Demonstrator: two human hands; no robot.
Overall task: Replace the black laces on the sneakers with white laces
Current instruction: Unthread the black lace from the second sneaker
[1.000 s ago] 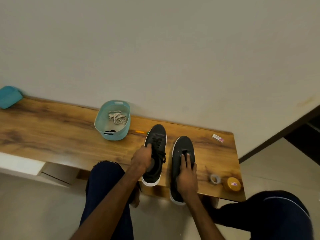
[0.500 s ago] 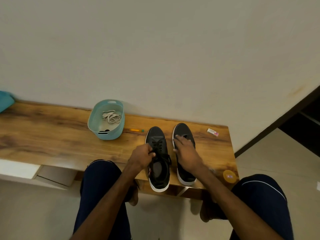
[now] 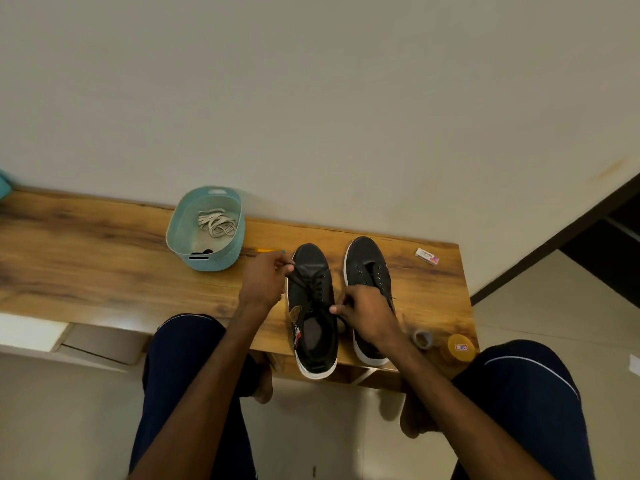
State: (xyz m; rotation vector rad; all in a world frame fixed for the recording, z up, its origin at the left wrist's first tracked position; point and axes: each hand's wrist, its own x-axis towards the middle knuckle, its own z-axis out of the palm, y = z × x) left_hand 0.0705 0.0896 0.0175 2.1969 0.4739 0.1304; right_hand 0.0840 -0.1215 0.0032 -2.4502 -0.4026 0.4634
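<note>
I judge the job under halfway done. Both sneakers stand side by side, toes to the wall, at the front edge of the table (image 3: 104, 265) near its right end, their heels just over that edge. The right sneaker (image 3: 363, 254) shows bare eyelets and no lace that I can see, so its black lace looks to be out already. The left sneaker (image 3: 310, 259) still carries its black lace (image 3: 317, 289), and I take this moment as the start of loosening it. My left hand (image 3: 265, 280) pinches one strand between thumb and fingertips at the shoe's outer side, up near the toe. My right hand (image 3: 369, 315) is curled by the tongue and seems to pinch the other strand, while it lies partly over the right sneaker. What remains is to strip this lace, then thread both shoes. The white laces (image 3: 216, 221) lie untouched in the basket (image 3: 180, 220) toward the table's back edge, left of the shoes. A dark shape against the basket's near wall may be the removed lace, but I cannot tell. My right hand hides the right sneaker's tongue and lower eyelets, so a leftover strand there is possible. The left sneaker's knot is too dark to make out.
</note>
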